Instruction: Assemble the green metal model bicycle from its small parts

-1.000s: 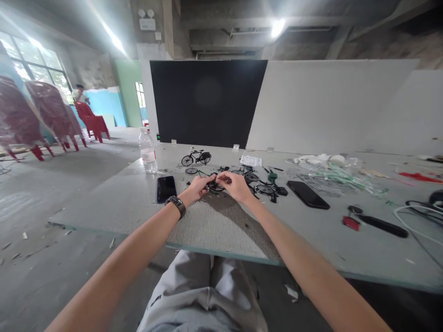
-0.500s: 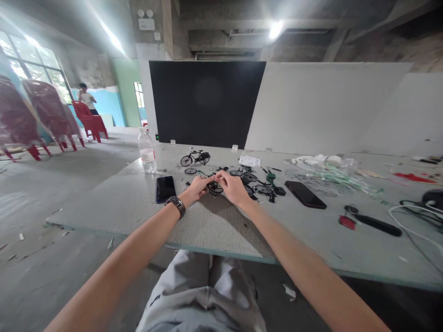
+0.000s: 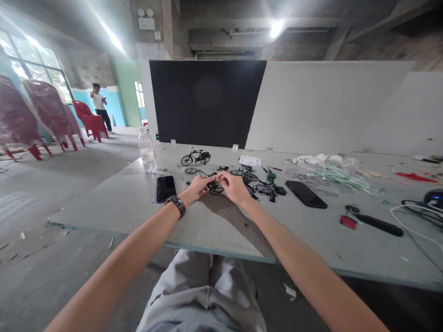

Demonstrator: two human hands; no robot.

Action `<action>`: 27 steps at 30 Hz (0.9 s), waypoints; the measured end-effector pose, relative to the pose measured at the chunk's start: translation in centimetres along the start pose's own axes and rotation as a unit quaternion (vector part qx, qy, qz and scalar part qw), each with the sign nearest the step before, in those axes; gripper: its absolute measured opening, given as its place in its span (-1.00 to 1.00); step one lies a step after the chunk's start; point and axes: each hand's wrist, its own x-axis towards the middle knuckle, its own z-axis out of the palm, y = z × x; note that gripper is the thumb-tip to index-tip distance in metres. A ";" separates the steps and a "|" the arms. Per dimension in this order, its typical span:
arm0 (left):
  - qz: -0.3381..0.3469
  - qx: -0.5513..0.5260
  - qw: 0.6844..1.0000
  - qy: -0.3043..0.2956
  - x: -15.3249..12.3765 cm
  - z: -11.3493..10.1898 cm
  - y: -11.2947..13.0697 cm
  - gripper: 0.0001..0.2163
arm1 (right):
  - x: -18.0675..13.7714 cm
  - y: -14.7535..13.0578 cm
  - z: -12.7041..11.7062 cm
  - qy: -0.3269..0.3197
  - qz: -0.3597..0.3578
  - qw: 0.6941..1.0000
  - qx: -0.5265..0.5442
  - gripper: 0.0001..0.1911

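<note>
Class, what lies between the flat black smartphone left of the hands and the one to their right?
Head view: the left hand, the right hand, a small black spoked wheel, scattered miniature bicycle parts.

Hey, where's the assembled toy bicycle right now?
In the head view, the miniature bicycle stands upright near the table's far edge, just right of the plastic water bottle, beyond the left hand.

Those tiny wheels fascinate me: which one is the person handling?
The small black wheel between the left hand and right hand; the other wheels lie apart from the hands on the table.
</note>
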 end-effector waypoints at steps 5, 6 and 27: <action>0.002 0.003 1.000 0.001 -0.1 0.1 0.1 -0.63 | 0.0 -0.4 0.0 0.000 -0.014 0.999 -0.030 -0.83; 0.003 0.002 1.000 0.000 -0.1 0.1 0.1 -0.62 | 0.0 -0.4 0.1 0.007 -0.011 0.999 -0.032 -0.83; 0.005 0.000 1.000 -0.009 -0.9 0.2 0.7 -0.62 | 0.0 0.9 1.1 0.055 -0.015 0.998 0.034 -0.87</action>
